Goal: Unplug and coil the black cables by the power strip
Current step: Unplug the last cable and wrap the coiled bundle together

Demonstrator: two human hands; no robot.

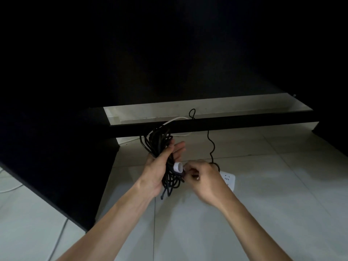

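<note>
1. The left hand [159, 166] holds the coil [162, 157] of black cable above the floor [263, 213], thumb across the bundle, fingers straight behind it.
2. The right hand [203, 178] pinches a white strap [178, 167] at the coil's middle.
3. A loose cable [211, 144] runs up past the bar [207, 125].
4. The power strip [228, 178] lies just behind the right hand.

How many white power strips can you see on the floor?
1: a white power strip lies on the tiled floor, partly behind the right hand. Others may be hidden in the dark areas.
</note>
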